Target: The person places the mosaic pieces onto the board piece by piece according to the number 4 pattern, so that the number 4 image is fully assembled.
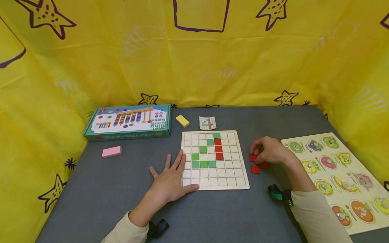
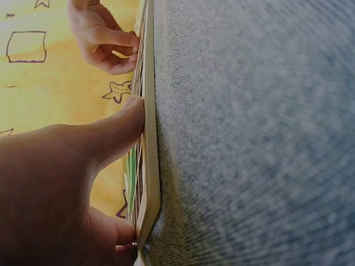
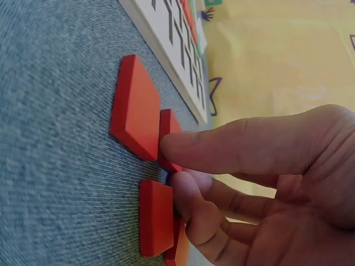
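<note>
My left hand (image 1: pixel 168 184) lies with spread fingers along the left side of a wooden grid board (image 1: pixel 234 173), the thumb resting on its near edge. Green tiles (image 1: pixel 203 149) and a column of red tiles (image 1: pixel 218 149) fill some of the board's squares. To the right of the board, my right hand (image 1: pixel 268 150) pinches a red tile (image 3: pixel 167 119) at the table between thumb and index finger. Several other red tiles (image 3: pixel 136 111) lie around the fingertips; one loose tile (image 1: pixel 255 169) is nearest me. The hand partly covers the others.
Behind the board lies a small pattern card (image 1: pixel 207 123), with a yellow block (image 1: pixel 182 120) to its left. A ring game box (image 1: pixel 129 121) and a pink block (image 1: pixel 111 152) sit at the left. A fruit puzzle board (image 1: pixel 329 175) occupies the right side.
</note>
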Tool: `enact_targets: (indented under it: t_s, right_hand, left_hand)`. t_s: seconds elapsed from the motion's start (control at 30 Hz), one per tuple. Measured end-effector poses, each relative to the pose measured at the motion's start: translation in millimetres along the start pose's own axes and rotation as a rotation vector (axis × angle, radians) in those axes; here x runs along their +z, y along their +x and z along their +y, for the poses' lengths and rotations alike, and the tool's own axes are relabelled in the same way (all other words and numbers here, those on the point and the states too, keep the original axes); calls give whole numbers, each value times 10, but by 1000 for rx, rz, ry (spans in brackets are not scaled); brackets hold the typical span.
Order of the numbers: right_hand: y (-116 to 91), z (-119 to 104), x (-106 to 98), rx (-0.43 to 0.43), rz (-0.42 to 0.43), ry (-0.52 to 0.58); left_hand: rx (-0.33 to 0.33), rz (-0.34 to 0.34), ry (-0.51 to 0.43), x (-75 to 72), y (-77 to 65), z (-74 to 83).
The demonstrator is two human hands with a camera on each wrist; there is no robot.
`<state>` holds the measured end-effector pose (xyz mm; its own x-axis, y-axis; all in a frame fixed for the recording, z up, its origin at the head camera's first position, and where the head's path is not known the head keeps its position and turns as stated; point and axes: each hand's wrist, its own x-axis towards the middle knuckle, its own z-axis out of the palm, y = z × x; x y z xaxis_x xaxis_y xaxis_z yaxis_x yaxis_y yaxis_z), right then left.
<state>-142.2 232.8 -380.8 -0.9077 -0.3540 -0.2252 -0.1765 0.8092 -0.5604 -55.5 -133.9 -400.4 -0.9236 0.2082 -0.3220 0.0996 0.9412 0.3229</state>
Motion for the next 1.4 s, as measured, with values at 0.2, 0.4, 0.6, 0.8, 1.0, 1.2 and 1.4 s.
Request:
enact_targets:
  t_s: [0.2,0.4,0.6,0.8,1.0,1.2,1.4]
  right_hand:
    - [22,3,21,18,1,-5]
    - [18,11,26,11,-2,4]
    - [19,30,11,18,-11,29]
    - [28,43,11,19,-2,21]
    - [10,27,4,12,15,39]
    - [-8,-46,26,-3,40,48]
    - [15,-158,91,-18,33,111]
  left_hand:
    - [-2,-4,1,2,1,-1]
    - [-5,-12,5,4,10,7]
    - [-6,-8,5,-6,4,6]
    - [-6,-5,1,-4,-6,6]
    - [-11,-9,9,6,-5,-2]
    - [-6,-14,1,18,-8,0]
    - [-6,-7,4,20,-8,7]
